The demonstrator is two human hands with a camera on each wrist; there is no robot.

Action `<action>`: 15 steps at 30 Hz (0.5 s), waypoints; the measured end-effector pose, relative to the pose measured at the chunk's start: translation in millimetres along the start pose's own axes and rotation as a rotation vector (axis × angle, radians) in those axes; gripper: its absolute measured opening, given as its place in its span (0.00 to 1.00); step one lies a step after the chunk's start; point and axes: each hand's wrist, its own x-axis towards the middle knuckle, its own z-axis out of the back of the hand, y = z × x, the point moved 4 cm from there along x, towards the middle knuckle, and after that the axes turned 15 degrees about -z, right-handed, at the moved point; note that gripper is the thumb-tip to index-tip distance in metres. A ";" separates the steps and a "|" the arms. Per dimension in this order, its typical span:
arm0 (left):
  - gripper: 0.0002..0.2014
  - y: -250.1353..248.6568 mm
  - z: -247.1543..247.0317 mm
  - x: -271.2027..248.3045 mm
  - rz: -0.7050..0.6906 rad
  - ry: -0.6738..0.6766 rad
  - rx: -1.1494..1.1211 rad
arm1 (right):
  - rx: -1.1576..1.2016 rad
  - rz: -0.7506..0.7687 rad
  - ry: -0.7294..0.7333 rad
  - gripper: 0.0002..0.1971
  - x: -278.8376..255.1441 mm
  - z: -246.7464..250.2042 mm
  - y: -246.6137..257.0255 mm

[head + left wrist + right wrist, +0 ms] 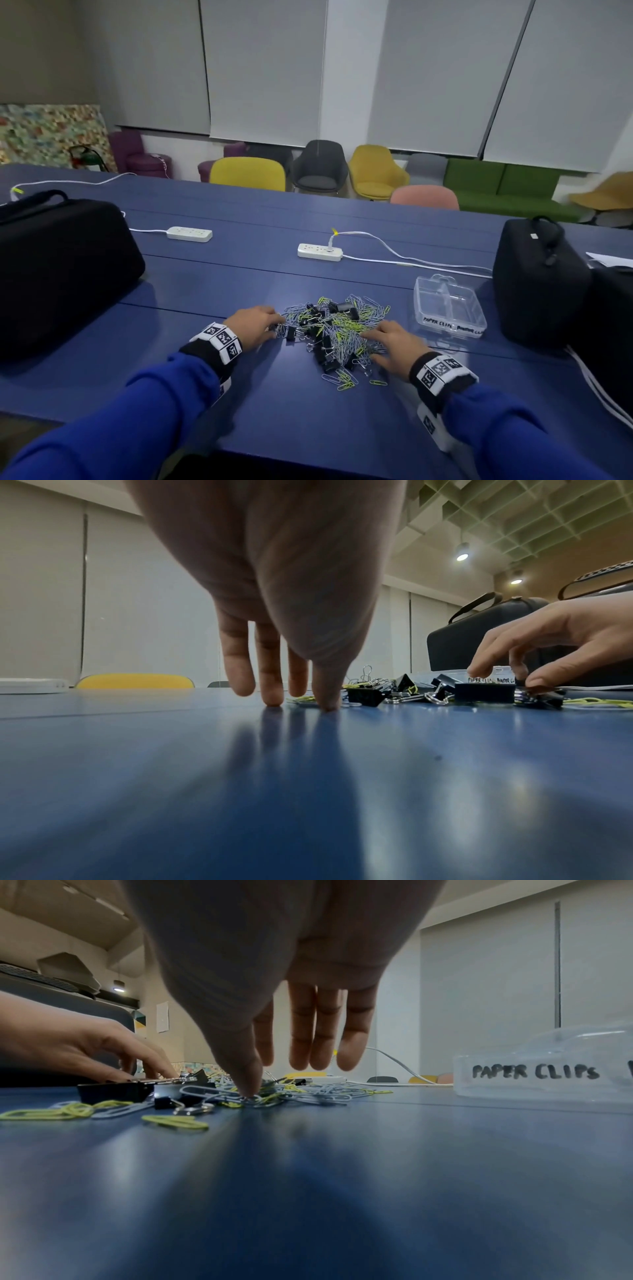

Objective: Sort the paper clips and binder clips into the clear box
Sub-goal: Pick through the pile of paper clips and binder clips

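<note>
Evidently the sorting has not yet begun: the paper clips (pixel 346 329), silver and yellow-green, and the black binder clips (pixel 327 346) lie tangled in one heap on the blue bench (pixel 239 274), right in front of the person, presumably so that both hands can work it from either side. The left hand (pixel 255 325) sits at the heap's left edge with straight fingers pointing down, two fingertips (pixel 330 706) touching the bench just beside a binder clip; it holds nothing. The right hand (pixel 394 342) rests on the heap's right side, fingers relaxed and spread, its thumb tip pressing down on loose silver clips; it too grips nothing. The two hands are apart, with the heap between them. The clear box (pixel 448 308) stands open near the heap on the person's right, with nothing inside as far as can be seen, its divider splitting it into two compartments; the front wall carries handwritten labels, the left reading "PAPER CLIPS", so each kind probably has its own side. Black cases (pixel 541 281) flank the working area, and white power strips (pixel 320 251) lie farther back.
</note>
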 end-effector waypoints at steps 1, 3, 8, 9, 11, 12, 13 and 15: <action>0.19 -0.4 0.4 0.9 -0.004 0.006 0.003 | -0.004 0.008 0.013 0.26 1.7 -1.2 0.1; 0.16 -0.9 1.5 2.9 -0.011 0.002 0.000 | -0.019 0.036 0.036 0.27 6.1 -1.7 1.0; 0.12 -6.0 4.4 5.6 -0.015 -0.020 -0.032 | -0.061 0.071 0.061 0.25 26.7 1.5 6.1; 0.14 -7.0 4.2 6.1 -0.015 -0.028 -0.040 | -0.065 0.068 0.061 0.23 31.2 2.4 7.3; 0.15 -7.1 0.7 7.4 -0.015 -0.029 -0.052 | -0.064 0.064 0.048 0.18 39.6 1.5 8.4; 0.16 -6.0 -1.6 8.8 -0.009 -0.023 -0.063 | -0.067 0.063 0.041 0.15 43.3 0.3 8.1; 0.17 -5.6 -3.9 9.8 -0.003 -0.015 -0.077 | -0.070 0.057 0.039 0.12 44.7 -1.3 7.7; 0.17 -3.9 -7.5 13.8 -0.002 -0.017 -0.086 | -0.060 0.041 0.037 0.09 45.9 -3.9 5.9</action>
